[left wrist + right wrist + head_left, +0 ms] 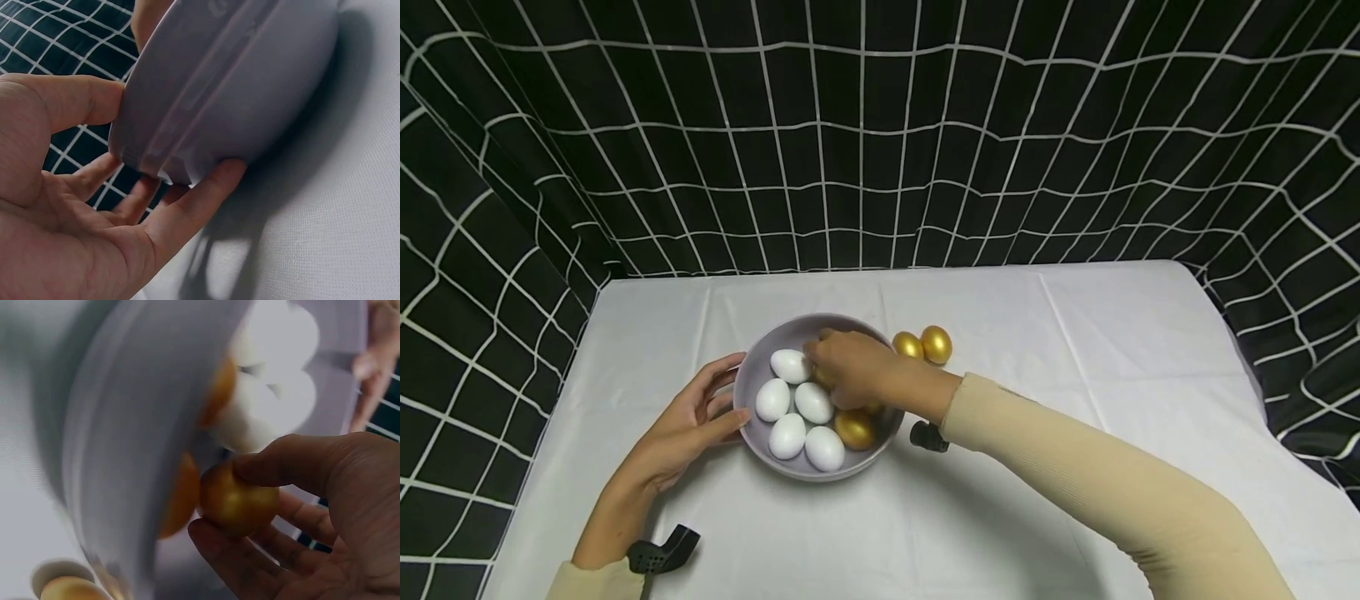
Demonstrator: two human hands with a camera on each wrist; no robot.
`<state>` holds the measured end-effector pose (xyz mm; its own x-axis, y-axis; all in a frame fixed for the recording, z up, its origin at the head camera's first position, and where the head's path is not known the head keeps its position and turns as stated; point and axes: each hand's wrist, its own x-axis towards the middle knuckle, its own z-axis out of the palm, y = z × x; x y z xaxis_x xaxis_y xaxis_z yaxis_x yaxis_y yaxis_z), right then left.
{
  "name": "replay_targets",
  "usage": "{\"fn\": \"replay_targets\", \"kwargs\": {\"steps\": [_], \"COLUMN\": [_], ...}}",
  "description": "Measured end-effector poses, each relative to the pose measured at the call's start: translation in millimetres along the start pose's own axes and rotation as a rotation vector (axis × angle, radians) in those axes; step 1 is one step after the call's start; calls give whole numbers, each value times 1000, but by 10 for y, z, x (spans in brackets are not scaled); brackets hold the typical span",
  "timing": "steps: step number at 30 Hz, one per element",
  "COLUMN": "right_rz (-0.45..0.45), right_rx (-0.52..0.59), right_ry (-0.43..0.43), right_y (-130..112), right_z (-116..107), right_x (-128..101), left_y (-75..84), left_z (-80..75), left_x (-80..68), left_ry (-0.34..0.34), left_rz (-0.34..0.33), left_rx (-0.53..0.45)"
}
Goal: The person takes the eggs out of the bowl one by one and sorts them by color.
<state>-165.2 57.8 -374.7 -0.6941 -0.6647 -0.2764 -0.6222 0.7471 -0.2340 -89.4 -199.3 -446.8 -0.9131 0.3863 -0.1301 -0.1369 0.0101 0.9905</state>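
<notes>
I'm seeing the right hand (850,371) pinching one gold egg (239,501) between thumb and fingers, inside the grey bowl (752,379) sitting mid-tabletop (1075,333). Counting in the bowl: five white eggs (811,402), one more gold egg (855,428) lying free near the front rim. Two gold eggs (922,344) are sitting on the cloth just behind the bowl's right edge. Left hand (688,429) is spread, thumb and fingers pressing the bowl's left wall. Bare cloth is running wide to the right and front.
</notes>
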Motion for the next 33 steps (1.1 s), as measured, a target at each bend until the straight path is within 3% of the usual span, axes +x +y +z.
{"fn": "replay_targets", "kwargs": {"steps": [10, 18, 24, 27, 33], "right_rz": [-56, -55, -6, 4, 24], "right_rx": [270, 750, 1018, 1090, 1110], "right_ry": [199, 445, 531, 566, 605], "right_y": [79, 257, 412, 501, 677], "right_z": [-91, 89, 144, 190, 250], "right_x": [-202, -596, -805, -889, -966], "left_y": [5, 2, -21, -20, -2], "left_z": [0, 6, 9, 15, 9], "left_x": [-11, -7, 3, 10, -12], "left_ry": [13, 14, 6, 1, 13], "left_rz": [-11, -10, -6, -4, -7], "left_rx": [1, 2, -7, -10, 9]}}
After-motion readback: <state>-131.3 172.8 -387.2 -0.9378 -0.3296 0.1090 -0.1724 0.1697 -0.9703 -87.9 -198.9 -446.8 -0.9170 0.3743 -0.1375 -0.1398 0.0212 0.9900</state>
